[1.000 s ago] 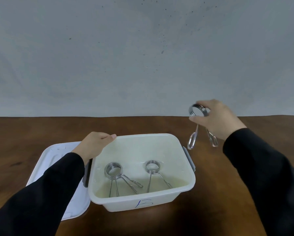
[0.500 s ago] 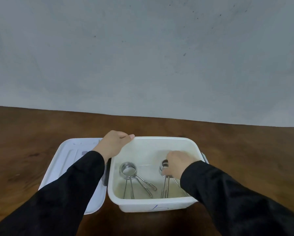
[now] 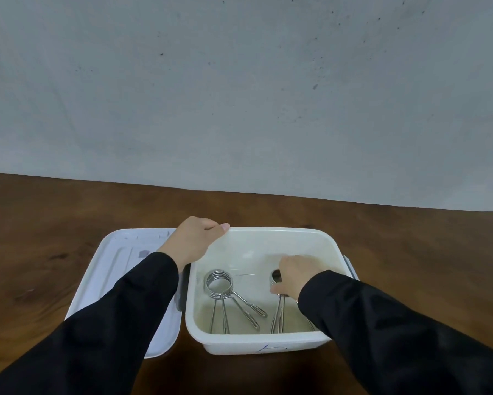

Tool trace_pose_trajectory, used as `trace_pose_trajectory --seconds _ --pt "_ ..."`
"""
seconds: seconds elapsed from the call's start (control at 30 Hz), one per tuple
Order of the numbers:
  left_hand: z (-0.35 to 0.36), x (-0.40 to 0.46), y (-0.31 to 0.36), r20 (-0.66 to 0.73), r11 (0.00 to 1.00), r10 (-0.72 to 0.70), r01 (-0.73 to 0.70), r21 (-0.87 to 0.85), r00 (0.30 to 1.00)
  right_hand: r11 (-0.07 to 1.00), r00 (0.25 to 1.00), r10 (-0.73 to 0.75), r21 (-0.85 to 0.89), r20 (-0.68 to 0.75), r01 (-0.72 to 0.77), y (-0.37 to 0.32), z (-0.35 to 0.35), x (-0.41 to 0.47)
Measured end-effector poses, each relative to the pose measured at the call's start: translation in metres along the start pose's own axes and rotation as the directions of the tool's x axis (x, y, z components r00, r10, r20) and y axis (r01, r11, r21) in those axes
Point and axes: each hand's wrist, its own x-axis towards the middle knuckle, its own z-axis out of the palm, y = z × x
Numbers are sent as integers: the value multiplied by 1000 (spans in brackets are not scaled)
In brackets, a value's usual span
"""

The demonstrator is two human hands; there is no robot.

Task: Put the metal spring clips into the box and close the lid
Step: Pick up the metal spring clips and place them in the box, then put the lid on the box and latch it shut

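Reaching into the box (image 3: 268,342) at its 3 o'clock side, the right hand (image 3: 295,276) has its fingers (image 3: 276,289) pinched on the coil of a spring clip (image 3: 278,312) low over the floor. Another clip (image 3: 225,292) lies at 9 o'clock. The left hand (image 3: 195,242) grips the rim, fingers curled. The risk, I judge: handles tangle or prop upward, so the lid (image 3: 120,269) on the desk (image 3: 40,223) will not seat.

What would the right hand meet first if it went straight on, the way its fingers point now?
Probably the box's left inner wall: the right hand points leftward over a spring clip, though the other spring clip may lie in line. Depth is unclear.
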Motion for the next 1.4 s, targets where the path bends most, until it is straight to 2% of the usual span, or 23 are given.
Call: trace_pose_trajectory --seconds 0.1,0.17,0.23,0.3,0.4,0.47,0.6,0.67,0.77,0.87,1.0,1.07,1.13,1.2,1.23,1.27,1.33,1.4 --pt "0 -1 1 15 1000 10 -10 18 1000 1000 1000 4 19 -30 -3 3 -5 -3" --pt "-1 -1 1 29 999 10 -11 35 1000 1000 995 16 14 -99 -14 6 -14 -6" --pt "-2 -2 -2 31 1000 -13 14 -25 999 1000 981 16 13 -196 -13 11 -27 -12" --pt "-5 -4 -6 -40 992 -53 48 -115 998 995 952 -9 93 -304 40 17 -39 -19" --pt "-13 -14 -15 -256 977 -68 13 -211 964 961 913 -1 253 -408 114 25 -45 -31" --pt "-16 -30 -25 -360 995 -60 27 -97 931 954 897 -8 266 -441 139 22 -44 -38" --pt "-4 -78 -64 -427 957 -29 149 250 904 929 908 -68 305 -414 209 0 -33 -52" --pt "5 -105 -88 -393 895 23 156 417 919 916 909 -114 311 -401 252 -14 -24 -61" --pt "18 -146 -124 -241 771 32 130 624 970 901 886 -196 279 -420 332 -35 -8 -78" --pt "22 -169 -151 -158 745 118 18 667 980 879 872 -230 293 -432 377 -54 10 -93" --pt "18 -169 -147 -67 680 166 -65 730 984 887 874 -201 297 -442 354 -61 24 -94" --pt "16 -171 -145 -58 647 196 -84 758 979 885 877 -198 305 -437 352 -62 23 -96" --pt "10 -171 -137 -97 671 219 -78 737 971 891 873 -206 283 -442 354 -64 21 -99" --pt "-1 -170 -123 -252 751 247 -21 660 936 893 872 -210 277 -442 355 -65 20 -102" --pt "-9 -171 -114 -365 819 239 15 573 900 881 871 -212 299 -443 366 -65 19 -104" --pt "-19 -172 -103 -474 887 256 -10 461 842 854 864 -211 343 -458 391 -65 18 -105" --pt "-42 -177 -65 -636 944 325 -203 259 700 770 821 -166 448 -547 454 -62 13 -110" --pt "-65 -184 -22 -697 905 404 -370 210 593 690 748 -31 528 -663 496 -55 -1 -116"
